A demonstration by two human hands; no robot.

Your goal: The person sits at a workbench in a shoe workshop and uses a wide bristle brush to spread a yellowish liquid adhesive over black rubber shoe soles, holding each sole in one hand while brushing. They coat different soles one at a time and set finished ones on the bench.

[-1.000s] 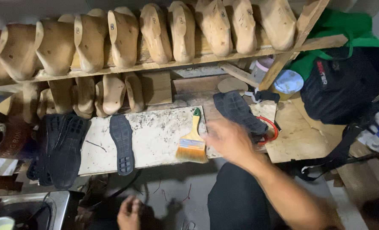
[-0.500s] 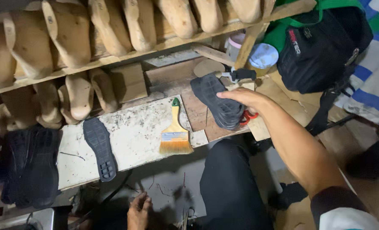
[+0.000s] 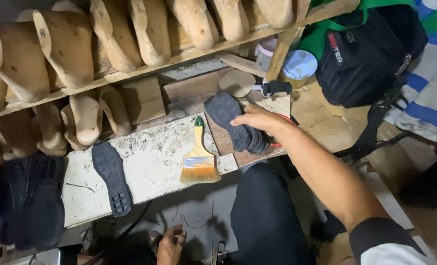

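Across the frame's middle lies a pale slab [image 3: 149, 162], with one sole [image 3: 111, 176] at its left and a brush [image 3: 198, 159] at centre. Right of centre, the right hand [image 3: 260, 120] grips stacked soles [image 3: 235, 122]. At bottom centre, the left hand [image 3: 170, 245] hangs loosely curled, empty.

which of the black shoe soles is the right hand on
The dark sole at the right end of the bench, under the right hand. The other sole lies alone, left of the paintbrush.
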